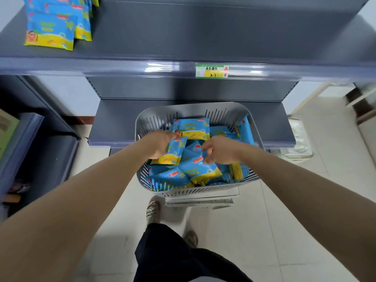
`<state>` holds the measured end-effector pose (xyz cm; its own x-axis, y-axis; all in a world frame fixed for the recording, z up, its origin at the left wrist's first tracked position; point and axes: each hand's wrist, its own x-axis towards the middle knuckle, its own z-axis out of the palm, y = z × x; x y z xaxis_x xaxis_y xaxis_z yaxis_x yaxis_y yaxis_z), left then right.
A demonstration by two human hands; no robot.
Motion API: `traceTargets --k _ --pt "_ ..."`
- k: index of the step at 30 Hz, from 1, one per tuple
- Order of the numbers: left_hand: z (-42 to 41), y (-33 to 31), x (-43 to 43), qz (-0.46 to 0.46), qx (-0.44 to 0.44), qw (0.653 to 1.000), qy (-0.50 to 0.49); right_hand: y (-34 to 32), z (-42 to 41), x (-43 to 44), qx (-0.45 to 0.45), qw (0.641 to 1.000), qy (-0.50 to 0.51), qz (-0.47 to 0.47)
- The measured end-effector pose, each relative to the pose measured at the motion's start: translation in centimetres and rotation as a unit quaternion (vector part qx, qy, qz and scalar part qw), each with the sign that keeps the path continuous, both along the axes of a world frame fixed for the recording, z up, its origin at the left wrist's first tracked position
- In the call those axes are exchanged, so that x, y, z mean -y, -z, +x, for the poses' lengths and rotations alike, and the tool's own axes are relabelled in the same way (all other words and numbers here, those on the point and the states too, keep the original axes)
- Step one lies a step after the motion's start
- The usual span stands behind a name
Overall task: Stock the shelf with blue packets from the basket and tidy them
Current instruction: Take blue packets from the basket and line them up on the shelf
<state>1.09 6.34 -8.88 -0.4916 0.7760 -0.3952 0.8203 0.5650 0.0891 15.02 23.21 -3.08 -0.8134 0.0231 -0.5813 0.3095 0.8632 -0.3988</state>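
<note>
Both hands down in the basket, gripping blue packets.

Left hand point(160, 145) closed with fingers around one blue packet point(173, 152); right hand point(218, 150) pinching the corner of another packet point(200, 166). More loose packets heaped in the grey basket point(142, 119), set at the lower shelf point(114, 123). A few stocked packets point(55, 27) standing far left on the upper shelf point(183, 37), above a price tag point(211, 70).

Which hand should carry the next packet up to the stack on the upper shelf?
Left, probably. The left hand already grips a blue packet in the basket, and the shelf stack sits on the left side. The right hand only pinches another packet's corner.
</note>
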Motion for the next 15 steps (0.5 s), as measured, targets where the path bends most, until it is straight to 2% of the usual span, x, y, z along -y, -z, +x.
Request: traceTargets --k 4,10,13,15 --pt "-0.7 0.4 -0.7 -0.014 0.052 0.998 -0.038 -1.3 0.4 -2.3 -0.002 1.0 0.022 -0.011" --pt "-0.7 0.2 -0.7 -0.029 0.092 0.994 -0.045 -3.3 0.4 -4.1 -0.036 0.998 0.045 -0.003" --pt "-1.2 -1.6 -0.8 0.008 0.126 0.99 -0.058 -5.1 -0.6 -4.8 -0.116 0.987 0.102 -0.04" --pt "-1.6 -3.9 -1.2 0.036 0.1 0.993 -0.05 -6.6 -1.5 -5.1 -0.195 0.963 0.165 -0.079"
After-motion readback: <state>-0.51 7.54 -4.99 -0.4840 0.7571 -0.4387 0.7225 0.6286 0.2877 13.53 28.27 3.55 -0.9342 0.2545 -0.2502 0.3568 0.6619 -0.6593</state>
